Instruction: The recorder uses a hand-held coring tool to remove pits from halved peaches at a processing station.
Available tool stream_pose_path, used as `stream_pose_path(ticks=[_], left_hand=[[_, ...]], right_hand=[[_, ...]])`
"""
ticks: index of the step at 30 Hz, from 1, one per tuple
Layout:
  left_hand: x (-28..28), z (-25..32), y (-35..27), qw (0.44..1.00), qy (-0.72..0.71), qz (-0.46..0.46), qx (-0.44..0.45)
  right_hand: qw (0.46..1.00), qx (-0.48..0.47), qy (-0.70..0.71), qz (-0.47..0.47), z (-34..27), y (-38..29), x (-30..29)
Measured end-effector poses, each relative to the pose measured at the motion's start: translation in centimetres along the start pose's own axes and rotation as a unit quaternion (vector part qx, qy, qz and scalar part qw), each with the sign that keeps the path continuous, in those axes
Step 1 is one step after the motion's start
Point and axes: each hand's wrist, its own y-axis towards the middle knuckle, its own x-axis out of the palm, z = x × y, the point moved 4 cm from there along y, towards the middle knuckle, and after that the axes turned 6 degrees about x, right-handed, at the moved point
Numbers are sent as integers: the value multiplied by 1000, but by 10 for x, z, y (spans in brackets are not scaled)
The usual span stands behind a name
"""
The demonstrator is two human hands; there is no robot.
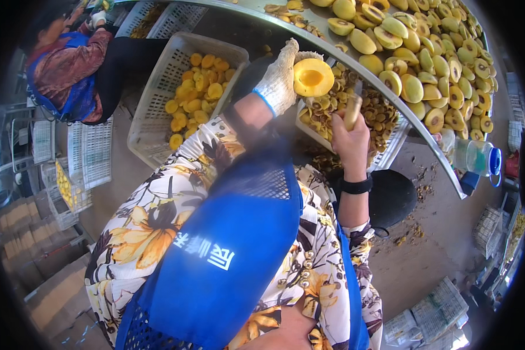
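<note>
My left hand (282,78), in a white knit glove with a blue cuff, holds a halved yellow fruit (313,78), its cut face with the round hollow turned up. My bare right hand (351,135) grips the wooden handle of a knife or similar hand tool (354,107), whose short metal end points away from me. Peelings and trimmings (378,120) fill a container under both hands. On the left, a white plastic crate (151,96) holds peeled yellow fruit halves (201,92). Many unpeeled halves (437,65) are heaped on the metal table at the upper right.
The curved metal table edge (391,96) runs close beyond my hands. A clear plastic jar with a blue lid (474,157) is at its right end. A co-worker (70,74) sits at the upper left. A black round stool (391,197) stands by my right arm; stacked crates (437,310) are lower right.
</note>
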Motion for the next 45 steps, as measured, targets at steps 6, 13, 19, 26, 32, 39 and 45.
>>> stream_pose_path(ticks=[6,13,19,26,32,39,45], left_hand=[[5,-2,-5,999,14,-35,29],[-2,-24,5,963,182,-193,41],[12,-29,-27,971,21,-161,-177],[-4,-39,-3,859,459,-194,122],[13,-22,-15,857,467,-206,68],[-44,-99,4,895,421,-40,140],[29,-25,-57,983,35,-65,-168]], right_hand=[[984,-74,-160,4,-65,-16,14],[987,-110,-115,8,-56,4,4],[992,17,80,-94,-39,6,5],[999,16,31,-38,-35,1,4],[994,-35,-36,-96,-57,7,-3],[963,-168,-87,-191,-42,0,0],[822,125,506,-229,-31,-20,14]])
